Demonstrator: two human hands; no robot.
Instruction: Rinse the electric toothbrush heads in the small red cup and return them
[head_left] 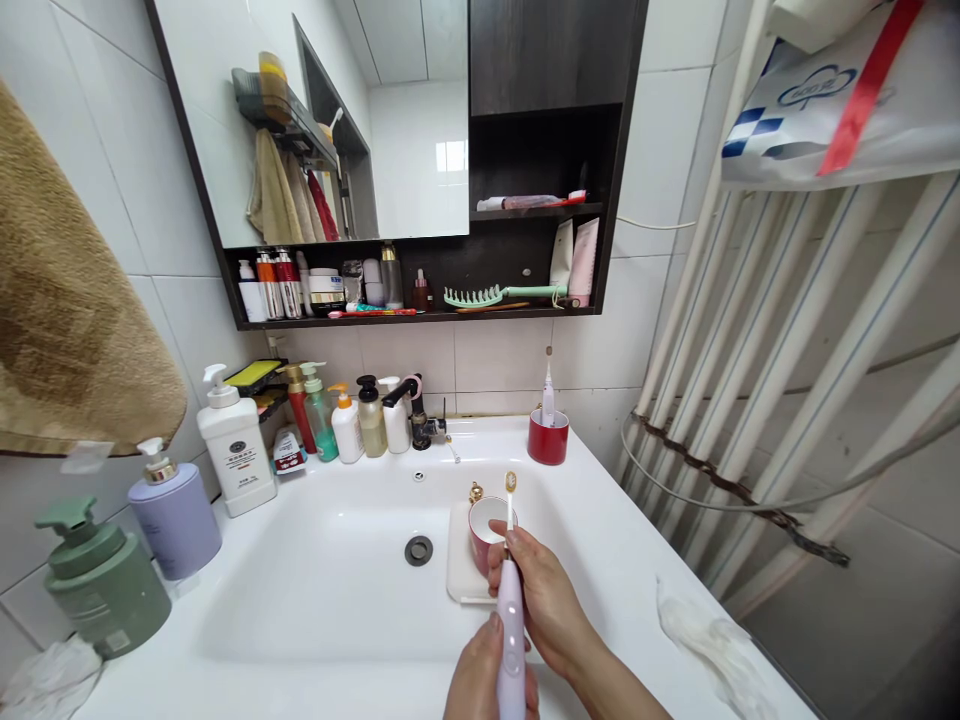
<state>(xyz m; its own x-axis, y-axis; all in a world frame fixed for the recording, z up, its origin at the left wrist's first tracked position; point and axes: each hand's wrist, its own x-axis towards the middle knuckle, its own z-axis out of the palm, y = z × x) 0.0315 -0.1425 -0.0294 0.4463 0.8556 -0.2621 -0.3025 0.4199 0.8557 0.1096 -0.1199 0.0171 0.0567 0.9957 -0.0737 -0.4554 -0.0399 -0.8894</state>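
Note:
My left hand (480,675) grips the lower handle of a pale lilac electric toothbrush (511,625), held upright over the white sink (315,560). My right hand (544,590) closes its fingers round the brush's neck, just under the thin stem and its small head (511,482). Right behind the brush, a red cup (484,530) stands on a white soap-dish-like tray (459,565) inside the basin, touching my right fingers.
A second red cup (547,438) with another toothbrush stands at the back right of the counter. Pump bottles (232,440) line the back left beside the black tap (415,410). A crumpled tissue (694,625) lies on the right; white pipes (787,380) run along the wall.

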